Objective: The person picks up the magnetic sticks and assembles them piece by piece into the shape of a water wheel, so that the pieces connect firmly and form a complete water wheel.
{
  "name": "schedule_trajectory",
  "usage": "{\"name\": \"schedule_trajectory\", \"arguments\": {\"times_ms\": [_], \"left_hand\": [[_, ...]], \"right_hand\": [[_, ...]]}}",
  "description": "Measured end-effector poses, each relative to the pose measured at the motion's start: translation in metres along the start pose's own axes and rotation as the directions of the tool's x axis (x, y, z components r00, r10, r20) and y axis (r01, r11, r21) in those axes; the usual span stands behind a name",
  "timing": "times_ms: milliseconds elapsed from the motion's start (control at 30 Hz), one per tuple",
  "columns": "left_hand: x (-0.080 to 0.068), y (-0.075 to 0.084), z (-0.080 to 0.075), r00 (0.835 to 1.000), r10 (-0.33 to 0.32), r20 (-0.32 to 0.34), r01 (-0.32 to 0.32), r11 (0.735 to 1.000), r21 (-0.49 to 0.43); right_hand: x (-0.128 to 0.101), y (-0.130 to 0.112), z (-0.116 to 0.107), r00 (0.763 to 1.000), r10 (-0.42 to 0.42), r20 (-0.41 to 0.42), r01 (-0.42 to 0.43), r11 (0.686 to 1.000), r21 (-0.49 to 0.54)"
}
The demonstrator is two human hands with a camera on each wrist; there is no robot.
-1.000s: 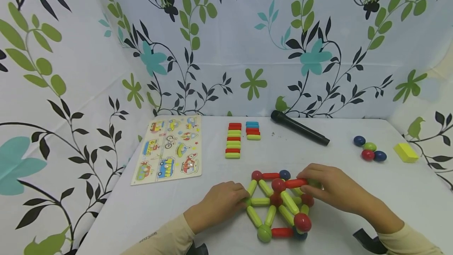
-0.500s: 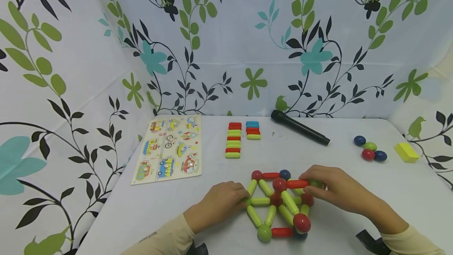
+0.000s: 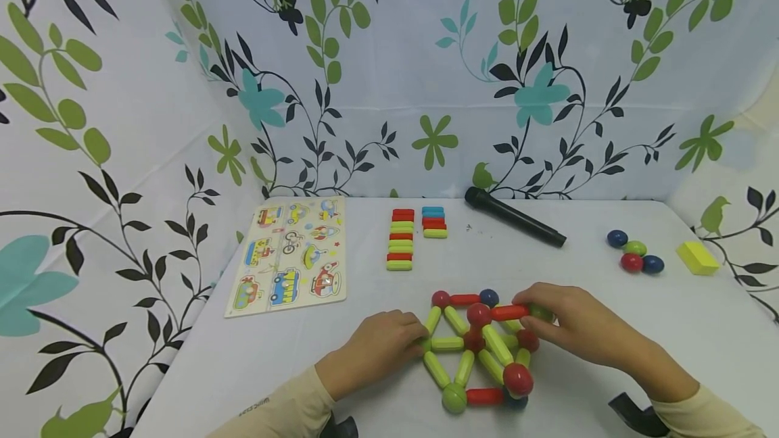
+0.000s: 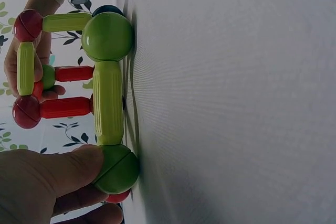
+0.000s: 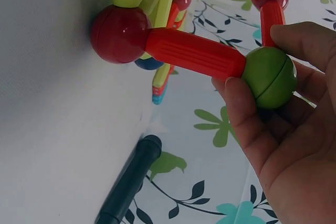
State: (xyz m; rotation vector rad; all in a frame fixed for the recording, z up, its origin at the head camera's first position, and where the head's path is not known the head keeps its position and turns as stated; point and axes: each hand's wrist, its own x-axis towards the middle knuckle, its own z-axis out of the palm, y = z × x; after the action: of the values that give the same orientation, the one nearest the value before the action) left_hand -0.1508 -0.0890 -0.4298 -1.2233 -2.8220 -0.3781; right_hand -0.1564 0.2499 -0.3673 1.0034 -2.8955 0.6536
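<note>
Green ball (image 5: 269,77) pinched between thumb and fingers of right hand (image 3: 578,326), at the end of a red rod (image 5: 195,52) running to a red ball (image 5: 119,34); raised off the surface (image 3: 700,330), apparently to carry the upper tier of the frame (image 3: 481,350). Left hand (image 3: 380,347) curled against the frame's left corner, thumb and fingers gripping a second green ball (image 4: 116,169) down on the surface, evidently to steady the base. Frame of rods and balls in front centre, between both hands, partly flat and partly lifted. Beyond it, spare rods (image 3: 399,238) stacked in two columns, within easy reach. Puzzle board (image 3: 289,255) flat to the left. Black cylinder (image 3: 514,216) lying at the back near the leaf-printed wall (image 3: 389,73). Loose balls (image 3: 634,254) clustered at right, a yellow block (image 3: 698,257) just beside them.
</note>
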Motion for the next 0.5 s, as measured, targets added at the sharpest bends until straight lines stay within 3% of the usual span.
{"name": "schedule_trajectory", "arguments": {"times_ms": [233, 500], "left_hand": [[0.0001, -0.0001, -0.0001, 1.0, -0.004, -0.003, 0.004, 1.0, 0.001], [0.0007, -0.0014, 0.0009, 1.0, 0.003, -0.007, -0.003, 1.0, -0.003]], "right_hand": [[0.0019, -0.002, -0.0021, 0.997, 0.018, 0.071, -0.018, 1.0, 0.004], [0.0025, -0.001, -0.0037, 0.996, 0.014, 0.094, -0.019, 0.999, 0.046]]}}
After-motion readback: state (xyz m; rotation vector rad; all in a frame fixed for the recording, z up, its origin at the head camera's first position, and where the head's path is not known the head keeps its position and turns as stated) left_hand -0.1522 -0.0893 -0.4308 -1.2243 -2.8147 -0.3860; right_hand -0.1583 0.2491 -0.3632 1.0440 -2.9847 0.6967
